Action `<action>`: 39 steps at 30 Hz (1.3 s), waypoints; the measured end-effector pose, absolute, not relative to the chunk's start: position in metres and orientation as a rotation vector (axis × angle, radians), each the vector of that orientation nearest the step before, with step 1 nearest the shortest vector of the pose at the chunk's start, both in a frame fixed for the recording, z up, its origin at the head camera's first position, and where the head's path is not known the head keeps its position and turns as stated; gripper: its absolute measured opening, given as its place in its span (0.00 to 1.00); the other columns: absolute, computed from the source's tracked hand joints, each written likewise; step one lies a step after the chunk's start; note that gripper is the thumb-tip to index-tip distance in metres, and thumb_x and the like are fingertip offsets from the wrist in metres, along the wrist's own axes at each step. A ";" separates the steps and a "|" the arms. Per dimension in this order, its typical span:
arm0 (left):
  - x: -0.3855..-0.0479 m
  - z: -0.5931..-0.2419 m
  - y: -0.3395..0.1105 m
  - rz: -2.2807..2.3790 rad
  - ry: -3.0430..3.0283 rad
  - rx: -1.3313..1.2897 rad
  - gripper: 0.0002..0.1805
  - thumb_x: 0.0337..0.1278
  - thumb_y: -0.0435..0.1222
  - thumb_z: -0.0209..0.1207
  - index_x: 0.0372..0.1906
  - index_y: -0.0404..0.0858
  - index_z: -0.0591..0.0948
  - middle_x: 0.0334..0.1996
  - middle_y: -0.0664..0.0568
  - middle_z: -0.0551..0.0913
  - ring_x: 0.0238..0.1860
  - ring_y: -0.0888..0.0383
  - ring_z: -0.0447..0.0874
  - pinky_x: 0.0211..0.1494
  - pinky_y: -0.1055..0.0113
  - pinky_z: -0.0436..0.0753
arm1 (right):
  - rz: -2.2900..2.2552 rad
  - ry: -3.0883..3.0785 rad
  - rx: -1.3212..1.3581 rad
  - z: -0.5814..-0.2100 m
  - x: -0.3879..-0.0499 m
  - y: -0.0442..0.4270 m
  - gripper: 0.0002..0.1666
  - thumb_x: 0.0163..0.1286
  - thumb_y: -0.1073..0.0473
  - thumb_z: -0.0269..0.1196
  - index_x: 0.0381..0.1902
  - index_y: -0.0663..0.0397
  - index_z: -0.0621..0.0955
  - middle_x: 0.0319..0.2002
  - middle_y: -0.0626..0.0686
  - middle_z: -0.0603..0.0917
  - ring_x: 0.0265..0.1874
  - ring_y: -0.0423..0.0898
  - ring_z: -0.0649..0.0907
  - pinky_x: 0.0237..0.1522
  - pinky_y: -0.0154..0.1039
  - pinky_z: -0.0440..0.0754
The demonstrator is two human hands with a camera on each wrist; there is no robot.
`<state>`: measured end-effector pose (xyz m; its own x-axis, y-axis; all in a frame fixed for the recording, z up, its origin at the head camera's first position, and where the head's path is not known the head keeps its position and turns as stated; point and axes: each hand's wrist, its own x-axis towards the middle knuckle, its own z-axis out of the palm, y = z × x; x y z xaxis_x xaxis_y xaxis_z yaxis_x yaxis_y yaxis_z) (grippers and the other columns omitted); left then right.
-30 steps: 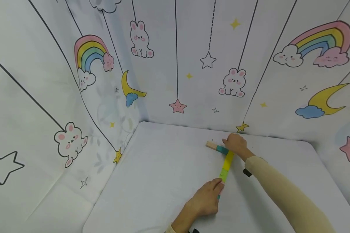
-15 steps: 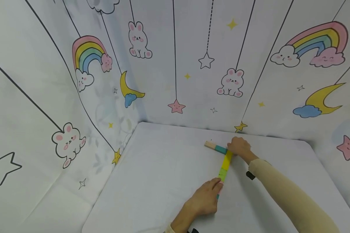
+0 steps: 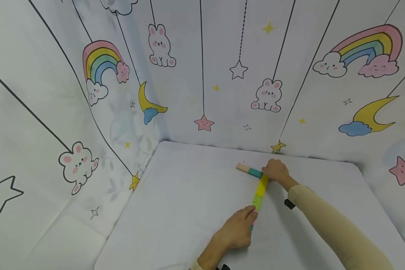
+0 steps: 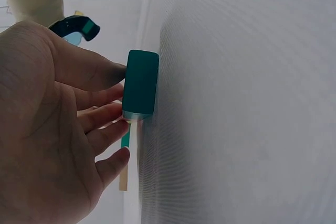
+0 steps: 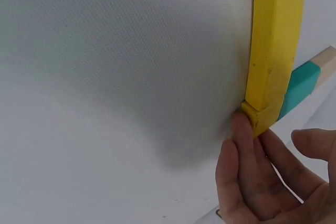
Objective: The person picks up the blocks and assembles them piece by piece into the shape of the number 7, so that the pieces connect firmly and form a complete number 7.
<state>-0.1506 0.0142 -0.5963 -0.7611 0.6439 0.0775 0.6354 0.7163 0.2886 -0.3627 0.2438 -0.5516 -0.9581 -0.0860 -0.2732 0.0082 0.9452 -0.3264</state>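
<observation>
A straight row of coloured blocks lies on the white table. Its yellow block (image 3: 262, 185) is at the far end, then a light-green block (image 3: 257, 201), pink and teal (image 4: 140, 82) nearest me. My left hand (image 3: 237, 229) touches the near end, thumb and fingers resting on the pink and teal part. At the far end, my right hand (image 3: 276, 170) has its fingertips against the yellow block's end face, thumb apart, in the right wrist view. A shorter row, a teal block (image 3: 255, 173) and a beige block (image 3: 242, 167), meets the yellow block's side.
The white tabletop (image 3: 182, 187) has rounded far corners. Around it stand white walls (image 3: 182, 90) printed with rabbits, stars, moons and rainbows. A dark wrist device (image 3: 289, 203) sits at the right sleeve (image 3: 334, 225).
My right hand has shifted slightly right at the yellow block's far end, then stays still. The left hand and the rows of blocks show no clear movement.
</observation>
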 end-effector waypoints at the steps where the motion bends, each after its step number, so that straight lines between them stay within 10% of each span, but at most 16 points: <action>1: -0.151 -0.596 0.014 0.469 2.884 1.074 0.33 0.65 0.37 0.58 0.76 0.42 0.70 0.77 0.50 0.65 0.74 0.57 0.68 0.77 0.65 0.67 | -0.478 2.817 -0.059 -0.552 -0.362 0.244 0.23 0.76 0.52 0.56 0.24 0.60 0.83 0.24 0.59 0.87 0.20 0.49 0.84 0.18 0.34 0.76; 39: -0.152 -0.596 0.016 0.498 2.886 1.070 0.34 0.62 0.35 0.58 0.75 0.41 0.70 0.76 0.50 0.66 0.75 0.56 0.68 0.78 0.65 0.66 | -0.475 2.837 0.008 -0.552 -0.358 0.248 0.27 0.78 0.47 0.55 0.42 0.67 0.87 0.24 0.55 0.86 0.23 0.49 0.83 0.22 0.38 0.75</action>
